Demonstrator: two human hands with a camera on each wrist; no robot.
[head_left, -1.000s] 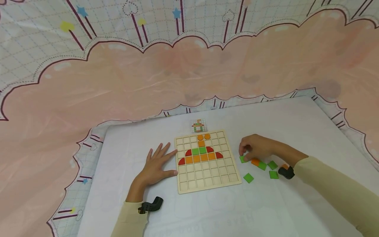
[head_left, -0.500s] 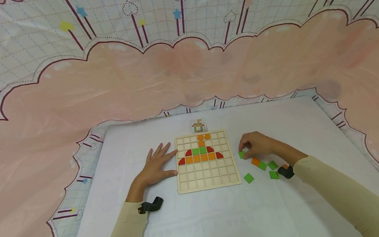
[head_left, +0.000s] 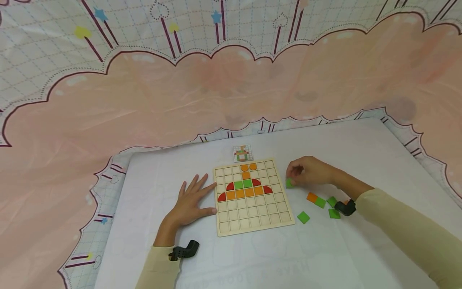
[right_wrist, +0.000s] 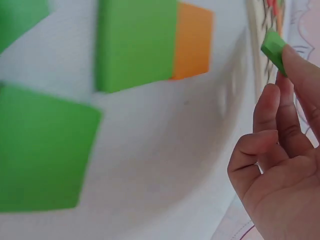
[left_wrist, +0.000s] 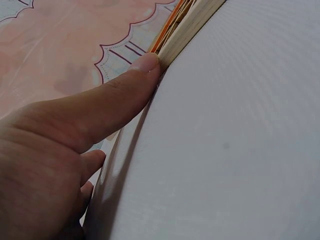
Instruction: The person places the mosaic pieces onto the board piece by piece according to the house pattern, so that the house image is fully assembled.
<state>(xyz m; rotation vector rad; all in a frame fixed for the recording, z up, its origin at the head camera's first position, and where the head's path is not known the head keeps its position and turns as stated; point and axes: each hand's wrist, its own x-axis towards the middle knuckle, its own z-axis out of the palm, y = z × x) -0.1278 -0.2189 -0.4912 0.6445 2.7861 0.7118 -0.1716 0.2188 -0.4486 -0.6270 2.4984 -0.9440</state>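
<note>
Head cam, from my seat: the right hand [head_left: 312, 171] has a green tile [head_left: 289, 184] pinched between thumb and fingertips, just beside the right edge of the wooden grid board [head_left: 252, 222] — right wrist view backs me up on the pinch. The left hand [head_left: 191, 203] is spread wide, thumb touching the board's left edge, not gripping it. I see loose green tiles [head_left: 303, 217] and an orange tile [head_left: 311, 197] near the right hand — plus a small printed card [head_left: 242, 153] just past the board.

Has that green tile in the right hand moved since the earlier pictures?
Yes. In the head view, the green tile pinched by the right hand has shifted left and farther from the person, nearer the unmoved wooden board.
</note>
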